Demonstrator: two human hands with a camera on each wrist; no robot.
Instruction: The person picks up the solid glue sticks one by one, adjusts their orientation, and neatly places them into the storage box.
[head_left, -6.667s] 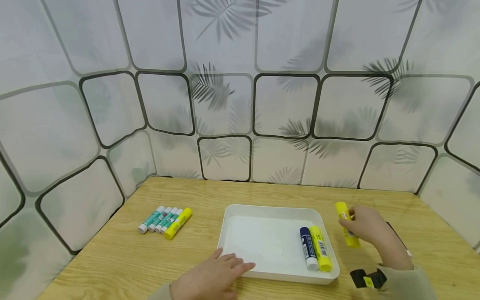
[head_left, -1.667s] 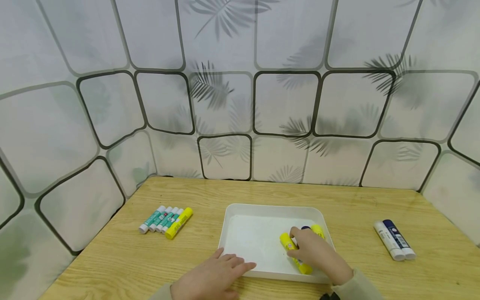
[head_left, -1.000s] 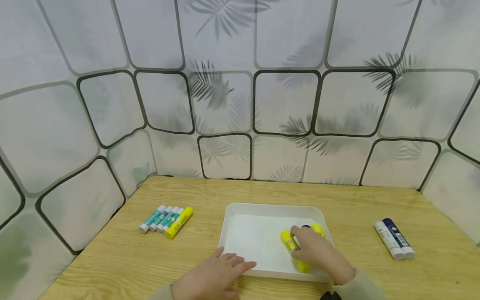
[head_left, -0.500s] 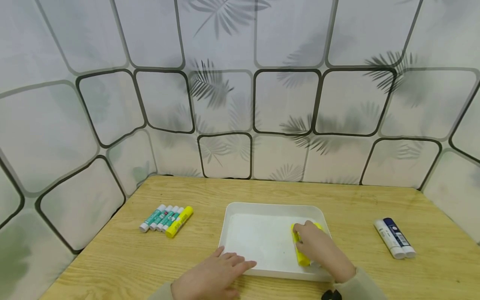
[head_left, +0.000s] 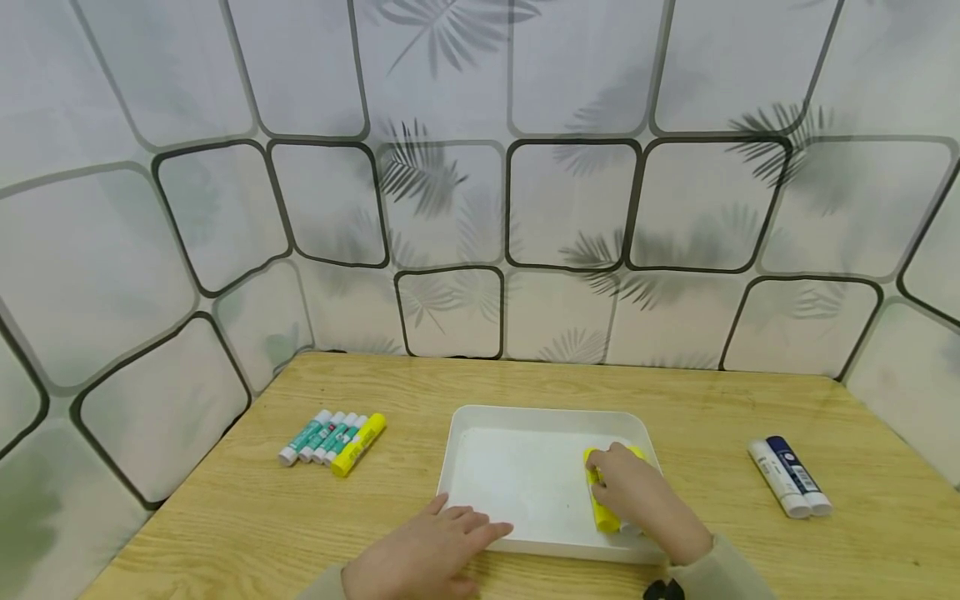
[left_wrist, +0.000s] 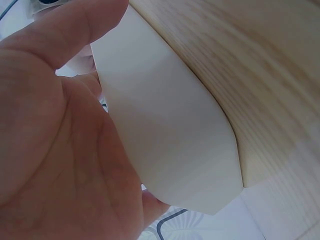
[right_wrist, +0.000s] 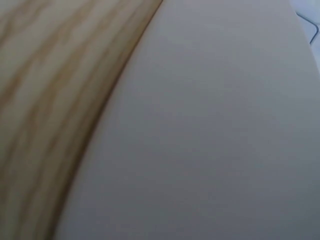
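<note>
In the head view, my right hand (head_left: pixel 632 490) holds a yellow glue stick (head_left: pixel 606 514) at the right side of the white tray (head_left: pixel 517 546). Its fingers curl over the stick's upper part and hide much of it. A second yellow glue stick (head_left: pixel 639 452) shows just past the hand, and a white end (head_left: pixel 630 528) peeks out beside the held stick. My left hand (head_left: pixel 423 550) rests on the tray's front-left rim with its fingers stretched out. In the left wrist view the left palm (left_wrist: pixel 65 150) lies along the tray's outer wall (left_wrist: pixel 170 120).
Several green-and-white glue sticks (head_left: pixel 322 437) lie in a row on the wooden table (head_left: pixel 247 517) at left, with a yellow glue stick (head_left: pixel 358 446) beside them. At right, a white glue stick (head_left: pixel 780 479) lies against a navy one (head_left: pixel 798 475). A patterned curtain (head_left: pixel 570 317) hangs behind.
My right hand brought the yellow glue stick from the table's right into the tray, then slid it rightward against the sticks there. It barely moves in the last half second. My left hand stays put.
</note>
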